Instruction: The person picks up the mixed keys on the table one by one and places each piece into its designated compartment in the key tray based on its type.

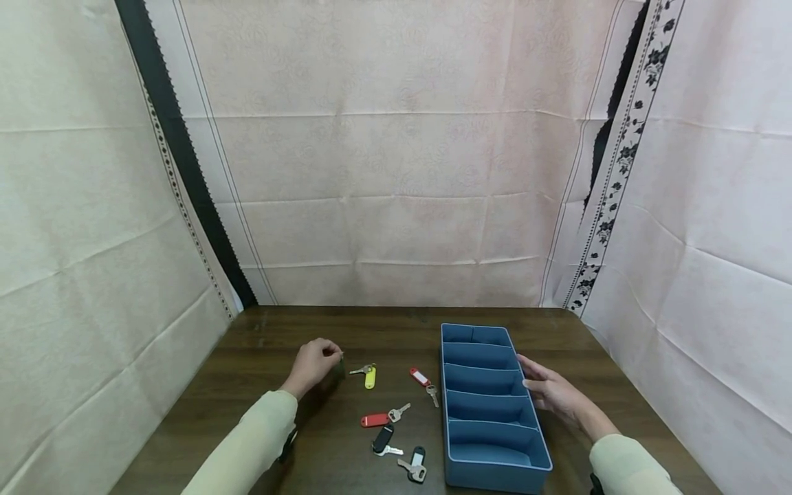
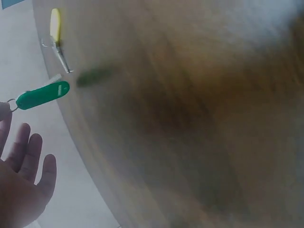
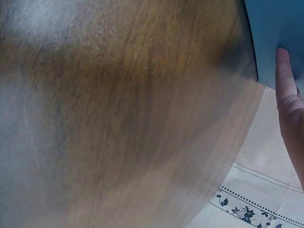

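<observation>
In the left wrist view, a green key tag [image 2: 42, 95] hangs from a ring pinched by my left hand [image 1: 315, 364], its other fingers loosely extended. Part of its key shows behind the tag. That hand is above the table, left of a key with a yellow tag [image 1: 370, 377]. My right hand [image 1: 557, 395] touches the right outer side of a blue compartment box [image 1: 495, 478]. One finger [image 3: 285, 76] lies straight along the box wall in the right wrist view.
Left of the box lie more tagged keys: an upper red tag [image 1: 420, 376], a lower red tag [image 1: 375, 420], a black tag [image 1: 383, 438] and a black tag with a white label [image 1: 419, 455]. The brown table [image 1: 297, 467] ends at hanging pale cloths [image 1: 383, 151].
</observation>
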The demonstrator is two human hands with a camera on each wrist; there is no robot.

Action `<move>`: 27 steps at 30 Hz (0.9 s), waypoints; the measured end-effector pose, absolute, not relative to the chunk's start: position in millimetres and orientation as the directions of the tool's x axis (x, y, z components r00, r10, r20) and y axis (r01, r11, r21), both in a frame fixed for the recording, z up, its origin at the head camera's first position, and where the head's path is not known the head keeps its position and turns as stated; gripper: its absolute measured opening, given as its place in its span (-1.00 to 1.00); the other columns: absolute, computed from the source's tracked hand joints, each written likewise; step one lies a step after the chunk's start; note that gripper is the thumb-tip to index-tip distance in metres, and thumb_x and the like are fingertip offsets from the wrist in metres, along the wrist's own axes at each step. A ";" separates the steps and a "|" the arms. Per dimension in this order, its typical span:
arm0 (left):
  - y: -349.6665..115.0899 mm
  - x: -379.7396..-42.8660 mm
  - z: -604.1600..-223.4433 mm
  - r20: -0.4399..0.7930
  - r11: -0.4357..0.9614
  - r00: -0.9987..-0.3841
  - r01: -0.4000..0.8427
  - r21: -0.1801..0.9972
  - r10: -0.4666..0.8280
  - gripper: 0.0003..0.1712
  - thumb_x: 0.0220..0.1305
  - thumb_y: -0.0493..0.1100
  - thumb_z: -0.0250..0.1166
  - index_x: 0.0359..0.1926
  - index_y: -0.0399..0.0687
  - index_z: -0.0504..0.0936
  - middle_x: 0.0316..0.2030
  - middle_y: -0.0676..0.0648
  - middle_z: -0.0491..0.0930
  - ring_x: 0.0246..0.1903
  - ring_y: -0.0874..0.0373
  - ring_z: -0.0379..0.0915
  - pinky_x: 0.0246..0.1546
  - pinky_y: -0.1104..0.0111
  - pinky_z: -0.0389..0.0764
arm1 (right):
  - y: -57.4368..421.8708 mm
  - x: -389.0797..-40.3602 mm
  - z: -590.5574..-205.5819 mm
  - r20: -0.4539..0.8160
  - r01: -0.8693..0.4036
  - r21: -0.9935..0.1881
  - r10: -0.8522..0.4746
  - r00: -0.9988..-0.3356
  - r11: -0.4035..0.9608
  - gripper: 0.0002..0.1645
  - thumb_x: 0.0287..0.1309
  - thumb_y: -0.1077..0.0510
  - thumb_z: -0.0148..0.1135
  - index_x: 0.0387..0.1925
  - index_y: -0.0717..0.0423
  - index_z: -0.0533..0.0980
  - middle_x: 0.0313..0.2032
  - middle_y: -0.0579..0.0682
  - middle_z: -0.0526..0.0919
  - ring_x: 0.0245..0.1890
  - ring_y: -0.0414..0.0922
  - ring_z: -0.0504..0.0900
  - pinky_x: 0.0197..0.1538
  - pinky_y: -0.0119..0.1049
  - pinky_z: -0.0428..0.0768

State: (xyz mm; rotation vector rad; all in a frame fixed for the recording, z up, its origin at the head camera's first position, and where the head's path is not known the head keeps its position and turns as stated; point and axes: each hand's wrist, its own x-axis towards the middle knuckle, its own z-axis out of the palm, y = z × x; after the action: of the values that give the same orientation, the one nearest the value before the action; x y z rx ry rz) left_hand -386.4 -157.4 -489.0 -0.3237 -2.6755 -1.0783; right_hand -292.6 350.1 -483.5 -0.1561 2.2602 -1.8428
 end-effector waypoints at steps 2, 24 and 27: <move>-155.7 -385.9 -485.8 0.306 0.690 -0.945 0.299 0.659 0.117 -0.95 0.27 -0.19 0.34 -0.34 -0.01 0.71 -0.25 0.00 0.60 -0.22 0.09 0.49 -0.15 0.10 0.52 | 349.9 -292.7 -483.4 -0.102 0.056 -0.977 -0.219 -0.970 0.206 -0.24 0.50 0.19 -0.07 0.57 0.04 -0.10 0.52 0.27 -0.10 0.38 0.35 0.19 0.19 0.15 0.43; -110.6 -391.8 -458.9 0.341 0.580 -0.926 0.368 0.726 0.161 -0.95 0.30 -0.18 0.34 -0.32 0.00 0.71 -0.26 0.03 0.60 -0.25 0.15 0.50 -0.23 0.22 0.56 | 348.5 -291.8 -482.6 -0.111 0.064 -0.973 -0.205 -0.972 0.222 -0.24 0.49 0.20 -0.07 0.57 0.05 -0.10 0.50 0.32 -0.06 0.37 0.38 0.19 0.17 0.17 0.45; -104.3 -391.8 -454.5 0.334 0.560 -0.926 0.372 0.740 0.174 -0.94 0.32 -0.18 0.33 -0.31 -0.01 0.71 -0.26 0.03 0.60 -0.26 0.15 0.50 -0.26 0.24 0.56 | 348.6 -291.9 -482.8 -0.111 0.065 -0.974 -0.205 -0.972 0.218 -0.24 0.49 0.20 -0.06 0.57 0.05 -0.09 0.51 0.32 -0.07 0.37 0.37 0.20 0.17 0.17 0.45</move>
State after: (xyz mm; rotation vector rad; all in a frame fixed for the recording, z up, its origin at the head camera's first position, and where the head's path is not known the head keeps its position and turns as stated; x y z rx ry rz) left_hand -391.8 -104.3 -454.5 -0.4570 -2.5716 -1.2985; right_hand -291.9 348.6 -482.8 -0.1333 2.2736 -1.8341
